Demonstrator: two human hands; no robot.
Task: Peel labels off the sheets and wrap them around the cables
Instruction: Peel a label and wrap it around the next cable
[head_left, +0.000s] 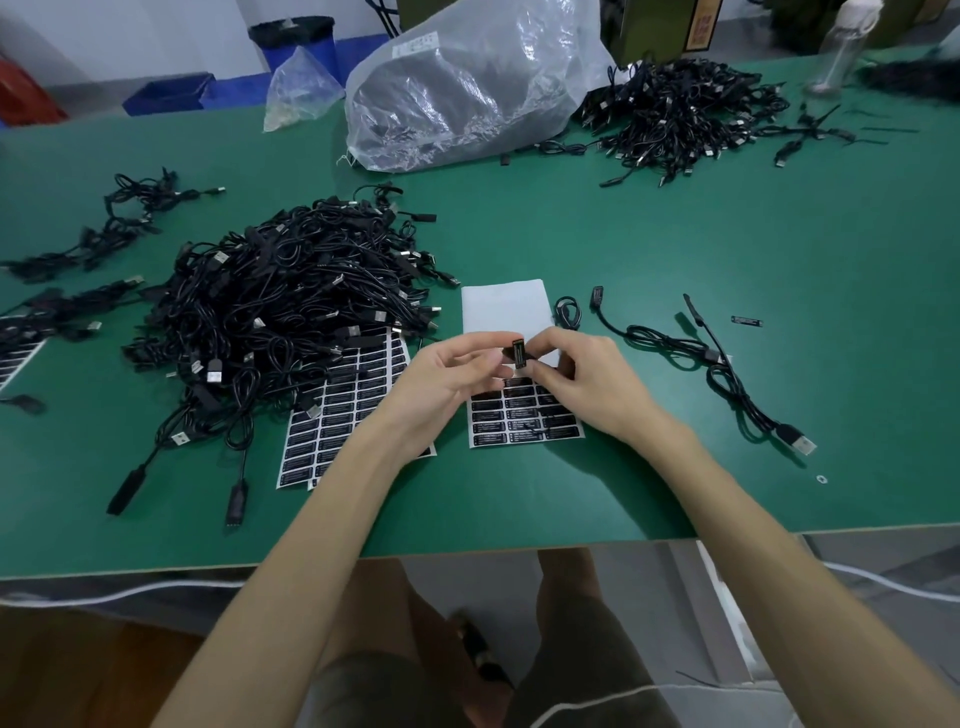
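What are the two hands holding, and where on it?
A small black rectangular piece, likely a label on a cable block, pinched at its sides: left hand on its left, right hand on its right.

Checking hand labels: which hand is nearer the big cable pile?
Left. The left hand sits just right of the big cable pile; the right hand is farther right, both pinching one cable part.

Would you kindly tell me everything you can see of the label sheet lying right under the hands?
The label sheet is a white, paper-like backing lying flat on the green table. Its far half is bare; the near rows carry black rectangular labels with small white print. The left hand and right hand, pinching a small black piece, cover its middle.
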